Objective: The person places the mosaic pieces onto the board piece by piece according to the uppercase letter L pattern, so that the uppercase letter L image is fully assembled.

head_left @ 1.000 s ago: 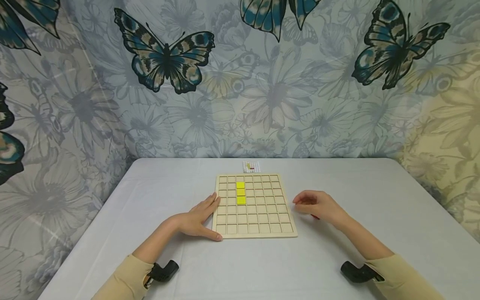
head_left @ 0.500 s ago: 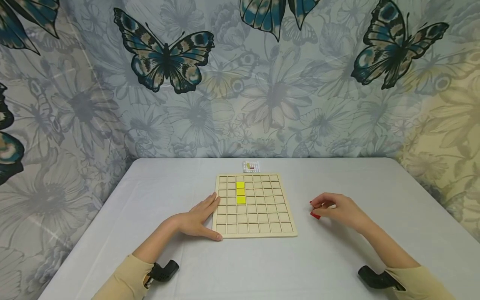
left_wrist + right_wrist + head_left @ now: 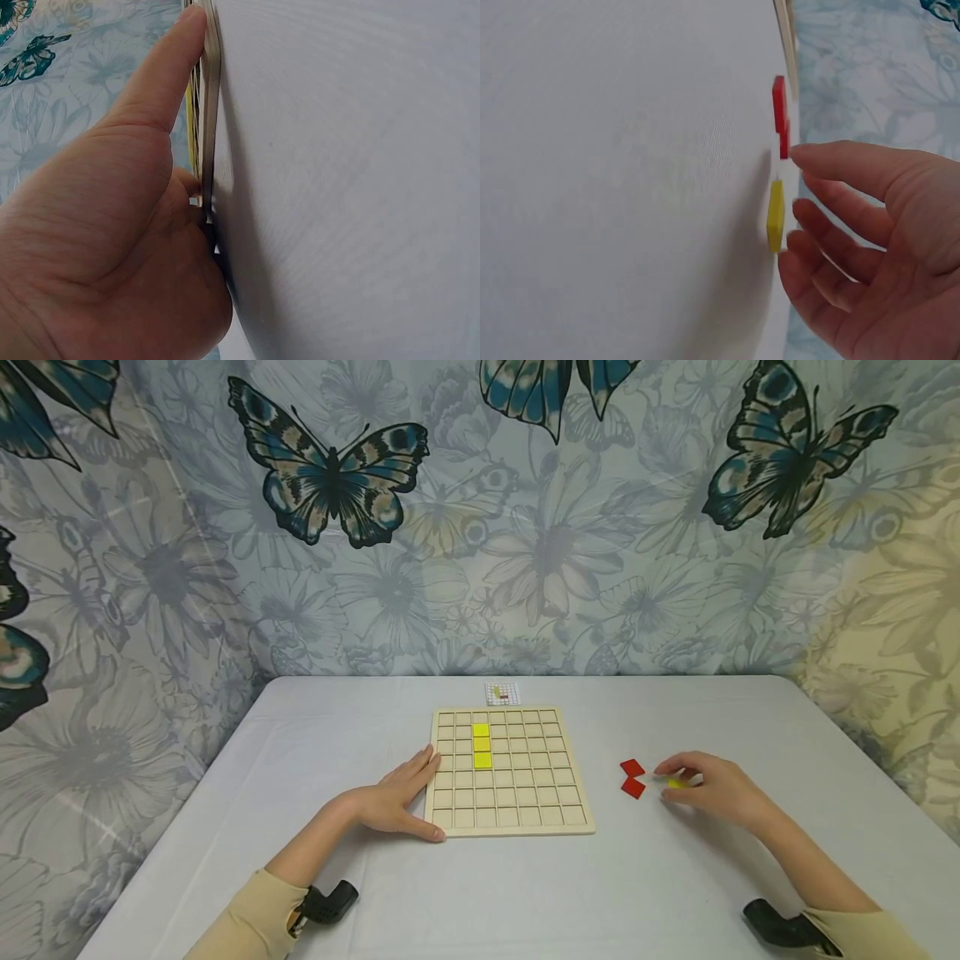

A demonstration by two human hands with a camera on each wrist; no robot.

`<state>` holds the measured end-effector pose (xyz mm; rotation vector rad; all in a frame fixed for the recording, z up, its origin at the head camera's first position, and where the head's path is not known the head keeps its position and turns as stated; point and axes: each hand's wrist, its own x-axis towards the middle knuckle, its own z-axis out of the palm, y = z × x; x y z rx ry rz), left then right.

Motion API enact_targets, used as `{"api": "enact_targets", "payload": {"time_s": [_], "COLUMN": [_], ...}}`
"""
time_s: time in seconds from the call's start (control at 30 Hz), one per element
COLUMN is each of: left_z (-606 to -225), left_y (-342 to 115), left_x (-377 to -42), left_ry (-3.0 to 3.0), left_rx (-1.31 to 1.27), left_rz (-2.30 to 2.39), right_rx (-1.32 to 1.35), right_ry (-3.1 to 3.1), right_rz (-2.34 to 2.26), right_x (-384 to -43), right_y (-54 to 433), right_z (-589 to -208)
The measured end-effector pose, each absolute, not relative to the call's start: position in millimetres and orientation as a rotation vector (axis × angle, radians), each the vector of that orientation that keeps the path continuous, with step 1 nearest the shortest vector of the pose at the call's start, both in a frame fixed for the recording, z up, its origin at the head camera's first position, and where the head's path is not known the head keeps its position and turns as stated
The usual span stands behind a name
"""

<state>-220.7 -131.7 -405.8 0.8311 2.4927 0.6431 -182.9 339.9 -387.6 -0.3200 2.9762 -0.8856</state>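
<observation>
My left hand point(image 3: 393, 795) lies with straight, spread fingers along the left edge of a wooden grid board point(image 3: 516, 796); its thumb touches the front left corner. Three yellow square tiles point(image 3: 482, 745) sit in a column in the board's upper left part. To the right of the board, my right hand point(image 3: 712, 787) hovers low over a loose yellow tile point(image 3: 775, 217), its thumb and fingers apart around it. Two red tiles point(image 3: 633, 787) lie just left of those fingertips, corner to corner on the table.
Behind the board lies a small card point(image 3: 502, 693) printed with a grid and coloured squares. A white cloth covers the table point(image 3: 360, 718). Butterfly-patterned fabric point(image 3: 555, 552) hangs behind the table's far edge.
My right hand has moved right, away from the board and past the red tiles to the yellow one. Both red tiles and the loose yellow tile now show. The left hand stays put.
</observation>
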Motion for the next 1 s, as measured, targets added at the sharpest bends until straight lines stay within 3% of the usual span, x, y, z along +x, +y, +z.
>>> {"api": "enact_targets", "payload": {"time_s": [1.0], "left_z": [-407], "left_y": [-131], "left_x": [-221], "left_ry": [2.494], "left_rx": [0.821], "left_rz": [0.637], "right_rx": [-0.302], "right_ry": [2.906], "right_rz": [-0.903], "right_x": [-183], "right_y": [342], "right_z": [-392]}}
